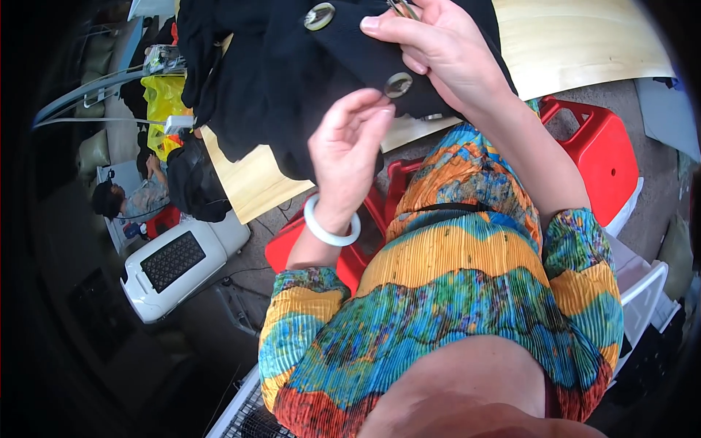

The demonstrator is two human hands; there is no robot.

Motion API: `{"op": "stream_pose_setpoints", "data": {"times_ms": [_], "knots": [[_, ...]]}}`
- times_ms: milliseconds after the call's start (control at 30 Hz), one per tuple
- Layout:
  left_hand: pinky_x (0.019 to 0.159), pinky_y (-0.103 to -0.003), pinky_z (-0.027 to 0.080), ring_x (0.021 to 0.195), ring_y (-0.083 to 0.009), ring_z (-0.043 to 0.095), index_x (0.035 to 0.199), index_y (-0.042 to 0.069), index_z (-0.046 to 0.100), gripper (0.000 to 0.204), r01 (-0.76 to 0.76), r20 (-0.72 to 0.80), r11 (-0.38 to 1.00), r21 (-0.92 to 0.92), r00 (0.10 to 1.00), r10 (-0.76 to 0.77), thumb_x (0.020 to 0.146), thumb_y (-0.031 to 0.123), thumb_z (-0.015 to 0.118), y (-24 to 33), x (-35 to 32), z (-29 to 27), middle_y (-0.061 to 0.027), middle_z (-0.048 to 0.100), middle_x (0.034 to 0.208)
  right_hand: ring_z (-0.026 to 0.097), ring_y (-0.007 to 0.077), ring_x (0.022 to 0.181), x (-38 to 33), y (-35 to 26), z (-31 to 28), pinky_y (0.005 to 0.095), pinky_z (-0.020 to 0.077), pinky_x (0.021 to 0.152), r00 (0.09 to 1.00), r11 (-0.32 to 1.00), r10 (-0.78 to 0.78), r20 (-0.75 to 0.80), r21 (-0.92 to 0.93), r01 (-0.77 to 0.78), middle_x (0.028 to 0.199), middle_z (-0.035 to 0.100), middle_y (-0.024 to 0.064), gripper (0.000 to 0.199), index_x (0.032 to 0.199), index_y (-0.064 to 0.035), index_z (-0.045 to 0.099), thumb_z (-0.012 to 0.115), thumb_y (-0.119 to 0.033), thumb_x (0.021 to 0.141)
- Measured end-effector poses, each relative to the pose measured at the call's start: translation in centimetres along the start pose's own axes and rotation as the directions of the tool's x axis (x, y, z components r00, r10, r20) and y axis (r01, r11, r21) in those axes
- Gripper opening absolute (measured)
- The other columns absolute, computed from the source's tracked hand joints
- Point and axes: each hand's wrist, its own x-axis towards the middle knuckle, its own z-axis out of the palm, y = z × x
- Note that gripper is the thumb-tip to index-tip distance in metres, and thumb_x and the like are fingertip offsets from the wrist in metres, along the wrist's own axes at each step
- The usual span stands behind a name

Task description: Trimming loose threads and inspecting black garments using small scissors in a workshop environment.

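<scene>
A black garment (270, 80) with large greyish-green buttons hangs over the table in front of me. My left hand (346, 139), with a white bangle on its wrist, pinches the garment's edge right beside the lower button (399, 85). Another button (319, 16) shows farther up on the cloth. Above and to the right, my right hand (431, 45) is closed around a small metal tool (402, 9) that looks like thread snips. Its far end is cut off by the picture's upper edge. What lies under my right fingers is hidden.
Pale wooden tabletop (584, 40) extends to the right, with another piece (255, 179) at the left. Red plastic stools (602, 157) stand close by. At left are a white casing with a dark grille (173, 261), a yellow bag (163, 109) and another person (139, 198).
</scene>
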Motion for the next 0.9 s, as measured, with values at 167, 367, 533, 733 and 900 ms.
{"op": "stream_pose_setpoints", "data": {"times_ms": [167,367,533,733,900], "knots": [[0.067,-0.018,0.043,0.077,-0.0066,0.053,0.094,-0.005,0.050,0.017,-0.007,-0.006,1.000,0.012,1.000,0.007,0.078,-0.003,0.055,-1.2,1.1,0.2,-0.0062,0.057,0.086,0.032,0.0030,0.043,0.4,-0.2,0.9,0.0155,0.0249,0.039,0.999,1.000,-0.020,0.026,0.025,0.019,0.067,0.044,-0.0018,0.030,0.100,-0.0017,0.044,0.059,-0.005,0.074],[0.078,-0.022,0.039,0.087,-0.0102,0.052,0.098,-0.002,0.050,0.018,0.131,0.198,0.915,-0.381,0.979,-0.057,0.081,-0.003,0.047,4.0,-0.4,-0.4,-0.0072,0.056,0.097,0.033,0.0043,0.044,0.4,-1.4,0.5,0.0162,0.0263,0.039,0.996,0.996,-0.074,0.057,-0.053,0.077,0.067,0.043,-0.0011,0.034,0.101,0.0009,0.043,0.060,-0.008,0.074],[0.070,-0.022,0.044,0.077,-0.0097,0.055,0.096,0.000,0.052,0.014,0.243,0.232,0.882,-0.404,0.960,-0.158,0.082,0.003,0.050,3.3,1.9,-1.5,-0.0053,0.057,0.087,0.040,0.0049,0.047,1.0,-0.3,-0.5,0.0160,0.0292,0.040,0.997,0.985,-0.002,-0.077,-0.169,-0.011,0.070,0.050,0.0009,0.034,0.104,-0.0012,0.043,0.060,-0.008,0.075],[0.062,-0.021,0.047,0.066,-0.0094,0.056,0.089,0.003,0.053,0.008,0.228,0.128,0.881,-0.415,0.973,-0.192,0.081,0.005,0.053,2.0,3.2,-1.2,-0.0044,0.058,0.079,0.048,0.0012,0.063,-1.3,1.9,-3.0,0.0121,0.0384,0.057,0.926,0.877,-0.375,0.049,-0.304,0.371,0.075,0.055,0.0010,0.036,0.107,0.0031,0.041,0.059,-0.007,0.077],[0.061,-0.020,0.046,0.065,-0.0080,0.055,0.088,0.003,0.053,0.009,0.146,0.070,0.916,-0.373,0.989,-0.129,0.079,0.004,0.056,1.5,3.6,-0.7,-0.0039,0.059,0.078,0.058,0.0089,0.067,-1.3,4.1,-2.4,0.0169,0.0449,0.056,0.731,0.541,-0.657,0.183,-0.561,0.626,0.075,0.059,0.0067,0.037,0.101,-0.0031,0.049,0.066,-0.005,0.069]]}}
